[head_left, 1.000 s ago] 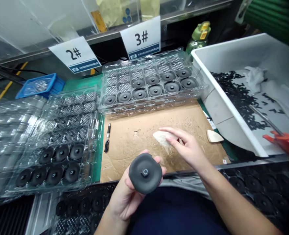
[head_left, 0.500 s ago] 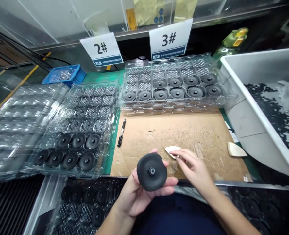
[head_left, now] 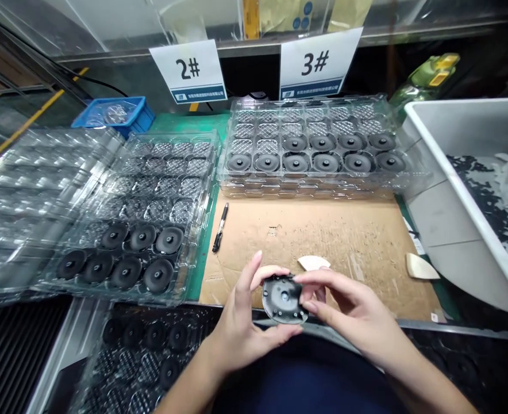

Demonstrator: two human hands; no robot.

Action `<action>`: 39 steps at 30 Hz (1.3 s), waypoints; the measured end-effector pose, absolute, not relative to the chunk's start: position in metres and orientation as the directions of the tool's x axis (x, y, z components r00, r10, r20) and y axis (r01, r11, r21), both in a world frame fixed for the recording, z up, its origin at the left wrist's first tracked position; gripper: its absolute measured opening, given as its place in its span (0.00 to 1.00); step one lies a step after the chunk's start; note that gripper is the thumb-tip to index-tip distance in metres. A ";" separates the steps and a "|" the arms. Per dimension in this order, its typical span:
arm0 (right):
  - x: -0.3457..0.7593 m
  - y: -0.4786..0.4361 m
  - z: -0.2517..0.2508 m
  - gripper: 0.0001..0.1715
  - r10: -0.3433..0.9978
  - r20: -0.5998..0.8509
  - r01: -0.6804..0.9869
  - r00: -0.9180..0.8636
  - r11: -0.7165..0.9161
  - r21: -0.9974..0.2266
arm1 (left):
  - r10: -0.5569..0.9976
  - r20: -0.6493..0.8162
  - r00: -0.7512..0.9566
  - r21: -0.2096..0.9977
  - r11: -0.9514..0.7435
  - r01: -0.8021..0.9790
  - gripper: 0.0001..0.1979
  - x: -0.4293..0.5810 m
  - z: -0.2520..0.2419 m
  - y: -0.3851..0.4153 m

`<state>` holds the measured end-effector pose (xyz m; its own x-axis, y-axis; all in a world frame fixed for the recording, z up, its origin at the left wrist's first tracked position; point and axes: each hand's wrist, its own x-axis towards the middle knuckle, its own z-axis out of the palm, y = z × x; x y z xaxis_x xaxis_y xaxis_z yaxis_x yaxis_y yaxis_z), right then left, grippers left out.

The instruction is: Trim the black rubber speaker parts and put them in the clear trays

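Note:
My left hand point(head_left: 249, 322) grips a round black plastic part point(head_left: 282, 300) by its edge, thumb below and fingers behind. The part's glossy inner side faces me, with a raised centre and small pegs along the rim. At the right edge of the part, my right hand point(head_left: 331, 296) closes its thumb and fingers on it. Just behind the hands a cream wedge-shaped pad point(head_left: 313, 263) lies on the cardboard point(head_left: 254, 247). A second pad point(head_left: 422, 267) rests at the cardboard's right side.
A pen point(head_left: 220, 227) lies on the left of the cardboard. Clear plastic trays with black round parts stand at the left point(head_left: 150, 198) and back point(head_left: 258, 183). A white bin point(head_left: 435, 167) with small black pieces is at right, and a blue basket point(head_left: 144, 118) at back left.
The black part has been turned over, from its stemmed outer side to its inner side. My right hand has left the cream pad and come onto the part.

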<state>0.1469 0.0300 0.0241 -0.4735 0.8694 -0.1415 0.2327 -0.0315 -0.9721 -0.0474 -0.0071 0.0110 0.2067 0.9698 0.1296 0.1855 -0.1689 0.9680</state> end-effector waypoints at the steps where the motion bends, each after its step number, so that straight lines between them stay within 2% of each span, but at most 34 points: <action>1: 0.146 0.033 0.028 0.13 0.835 -0.173 0.237 -0.522 -0.053 -0.970 | 0.974 0.101 0.203 0.977 -0.136 0.166 0.52 -0.048 0.011 -0.008; 5: 0.143 0.046 0.040 0.11 0.706 -0.244 0.239 -0.665 -0.108 -0.965 | 0.970 -0.044 0.241 0.999 0.038 0.027 0.50 -0.052 0.011 -0.011; 9: 0.141 0.054 0.044 0.15 0.587 -0.296 0.189 -0.754 -0.237 -0.953 | 0.921 -0.170 0.351 0.971 0.218 -0.102 0.49 -0.055 0.011 -0.011; 16: 0.145 0.046 0.035 0.10 0.504 -0.389 0.157 -0.771 -0.442 -0.883 | 0.860 -0.218 0.461 0.948 0.298 -0.107 0.53 -0.052 0.011 -0.006; 19: 0.152 0.041 0.032 0.10 0.526 -0.406 0.112 -0.747 -0.503 -0.857 | 0.852 -0.228 0.471 0.945 0.311 -0.104 0.52 -0.047 0.012 -0.004; 26: 0.168 0.034 0.029 0.06 0.598 -0.370 0.114 -0.711 -0.421 -0.900 | 0.838 -0.239 0.490 0.934 0.337 -0.119 0.54 -0.034 0.014 0.001; 30: 0.176 0.025 0.018 0.08 0.675 -0.435 0.119 -0.596 -0.462 -0.879 | 0.858 -0.193 0.476 0.963 0.258 -0.075 0.52 -0.028 0.012 0.003; 34: 0.186 0.019 0.009 0.07 0.741 -0.430 0.129 -0.515 -0.429 -0.894 | 0.879 -0.115 0.464 0.987 0.155 -0.050 0.53 -0.022 0.006 0.007; 37: 0.193 0.017 0.005 0.07 0.761 -0.397 0.034 -0.513 -0.444 -0.895 | 0.870 -0.085 0.485 0.993 0.117 -0.035 0.55 -0.017 0.002 0.009; 39: 0.198 0.016 0.003 0.08 0.771 -0.341 -0.132 -0.538 -0.477 -0.869 | 0.861 -0.085 0.502 0.994 0.111 -0.023 0.55 -0.013 0.002 0.011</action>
